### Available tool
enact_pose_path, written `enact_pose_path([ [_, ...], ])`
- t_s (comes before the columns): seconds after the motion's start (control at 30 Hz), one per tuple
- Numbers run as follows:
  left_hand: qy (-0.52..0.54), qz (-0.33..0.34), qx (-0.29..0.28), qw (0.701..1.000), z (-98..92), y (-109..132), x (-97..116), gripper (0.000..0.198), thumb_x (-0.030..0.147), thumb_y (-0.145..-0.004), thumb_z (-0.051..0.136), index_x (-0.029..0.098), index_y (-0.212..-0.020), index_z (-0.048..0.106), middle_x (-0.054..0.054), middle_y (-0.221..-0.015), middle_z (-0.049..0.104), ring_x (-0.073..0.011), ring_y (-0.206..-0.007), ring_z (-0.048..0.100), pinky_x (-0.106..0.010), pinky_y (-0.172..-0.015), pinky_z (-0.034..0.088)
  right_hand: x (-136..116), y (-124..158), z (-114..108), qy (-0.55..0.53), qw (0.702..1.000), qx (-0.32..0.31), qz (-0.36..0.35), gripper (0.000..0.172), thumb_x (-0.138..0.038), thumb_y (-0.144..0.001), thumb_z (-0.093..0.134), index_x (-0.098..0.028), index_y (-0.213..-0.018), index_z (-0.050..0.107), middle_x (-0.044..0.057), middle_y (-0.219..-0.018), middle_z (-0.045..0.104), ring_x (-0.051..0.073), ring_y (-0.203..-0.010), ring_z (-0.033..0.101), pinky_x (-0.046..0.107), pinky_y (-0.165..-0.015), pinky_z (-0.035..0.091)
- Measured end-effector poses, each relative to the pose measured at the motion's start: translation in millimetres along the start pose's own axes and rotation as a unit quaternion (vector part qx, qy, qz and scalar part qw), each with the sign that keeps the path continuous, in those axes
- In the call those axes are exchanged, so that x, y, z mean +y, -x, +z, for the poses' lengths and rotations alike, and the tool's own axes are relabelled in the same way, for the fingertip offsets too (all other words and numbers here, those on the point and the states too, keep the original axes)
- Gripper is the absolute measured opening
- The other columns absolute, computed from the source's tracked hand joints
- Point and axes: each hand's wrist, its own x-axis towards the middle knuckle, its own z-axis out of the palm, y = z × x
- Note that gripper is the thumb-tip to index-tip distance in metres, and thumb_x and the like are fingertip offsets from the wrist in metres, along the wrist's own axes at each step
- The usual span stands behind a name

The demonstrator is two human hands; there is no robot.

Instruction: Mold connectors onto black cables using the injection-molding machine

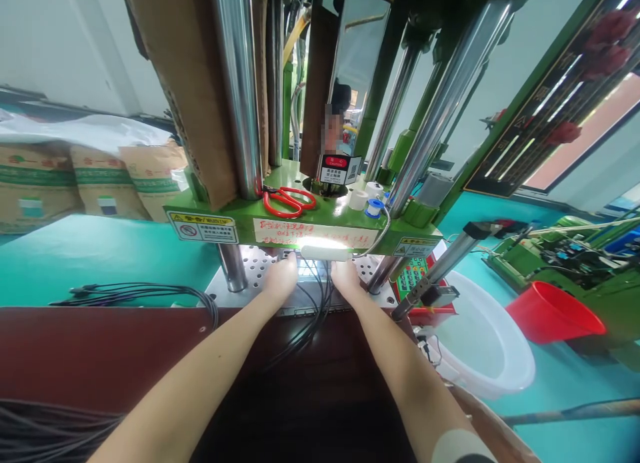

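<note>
Under the green upper plate of a press (240, 213), a metal mould (311, 271) lies lit between my hands. Several black cables (320, 310) run out of the mould toward me and hang over the front edge. My left hand (283, 276) is curled closed at the mould's left side. On the right side, my right hand (345, 276) is closed in the same way. The fingertips of both hands are partly hidden by the lamp (325, 253) and the plate's edge. A perforated metal bed (256, 266) lies beneath.
Red-handled scissors (290, 202) and small tape rolls (374, 208) sit on the press plate. More black cables (150, 291) lie at left. A control keypad (413, 276), a white tub (505, 343) and a red bucket (555, 313) stand right. Steel columns (240, 90) flank the plate.
</note>
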Motion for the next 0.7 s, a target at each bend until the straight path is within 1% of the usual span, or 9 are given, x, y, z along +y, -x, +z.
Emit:
enact_pose_path([
  [0.13, -0.069, 0.013, 0.002, 0.998, -3.8, -3, 5, 0.035, 0.010, -0.076, 0.037, 0.008, -0.106, 0.055, -0.020, -0.082, 0.064, -0.0316, -0.085, 0.060, -0.041, -0.074, 0.043, 0, 0, -5, 0.006, 1.000, -0.005, -0.005, 0.036, -0.023, -0.088, 0.030, -0.015, -0.101, 0.063, 0.015, -0.099, 0.064, 0.024, -0.090, 0.060, 0.030, -0.074, 0.044],
  [0.27, -0.095, 0.035, 0.035, 0.994, -9.0, -1, 17, 0.037, 0.024, -0.084, 0.031, 0.011, -0.108, 0.056, -0.020, -0.100, 0.061, -0.0306, -0.095, 0.057, -0.041, -0.077, 0.043, -1, -1, -12, 0.013, 1.000, -0.001, -0.012, 0.038, -0.027, -0.090, 0.029, -0.018, -0.107, 0.061, 0.012, -0.099, 0.064, 0.024, -0.093, 0.059, 0.032, -0.076, 0.043],
  [0.3, -0.097, 0.045, 0.038, 0.994, -8.9, 0, 21, 0.038, 0.029, -0.085, 0.031, 0.012, -0.107, 0.057, -0.019, -0.102, 0.060, -0.0303, -0.096, 0.056, -0.041, -0.078, 0.043, -3, -2, -13, 0.015, 1.000, 0.000, -0.014, 0.037, -0.028, -0.089, 0.029, -0.019, -0.107, 0.061, 0.012, -0.099, 0.064, 0.024, -0.094, 0.059, 0.032, -0.077, 0.043],
  [0.37, -0.099, 0.062, 0.034, 0.993, -6.3, 0, 27, 0.037, 0.034, -0.084, 0.035, 0.011, -0.100, 0.060, -0.019, -0.098, 0.062, -0.0302, -0.095, 0.057, -0.039, -0.077, 0.043, -6, -3, -14, 0.019, 1.000, -0.001, -0.020, 0.035, -0.028, -0.088, 0.032, -0.021, -0.107, 0.061, 0.010, -0.099, 0.065, 0.024, -0.095, 0.059, 0.032, -0.079, 0.043],
  [0.47, -0.101, 0.072, 0.024, 0.992, 0.1, -2, 30, 0.030, 0.027, -0.080, 0.041, 0.010, -0.094, 0.062, -0.018, -0.088, 0.063, -0.0298, -0.090, 0.058, -0.038, -0.074, 0.044, -11, -5, -12, 0.024, 0.999, -0.002, -0.029, 0.034, -0.030, -0.087, 0.035, -0.022, -0.110, 0.059, 0.009, -0.102, 0.064, 0.023, -0.095, 0.059, 0.032, -0.081, 0.043],
  [0.57, -0.098, 0.073, 0.030, 0.992, 5.7, -5, 28, 0.029, 0.018, -0.078, 0.040, 0.009, -0.096, 0.061, -0.018, -0.087, 0.063, -0.0287, -0.090, 0.058, -0.037, -0.075, 0.044, -12, -7, -8, 0.030, 0.999, 0.002, -0.038, 0.036, -0.029, -0.087, 0.035, -0.022, -0.115, 0.056, 0.010, -0.108, 0.062, 0.023, -0.096, 0.059, 0.031, -0.080, 0.044],
  [0.7, -0.093, 0.071, 0.037, 0.993, 10.7, -8, 23, 0.031, 0.015, -0.079, 0.037, 0.008, -0.099, 0.060, -0.018, -0.086, 0.062, -0.0272, -0.094, 0.056, -0.035, -0.079, 0.043, -13, -10, 0, 0.043, 0.998, 0.001, -0.048, 0.036, -0.020, -0.086, 0.033, -0.016, -0.113, 0.057, 0.014, -0.109, 0.061, 0.025, -0.098, 0.058, 0.032, -0.079, 0.044],
])
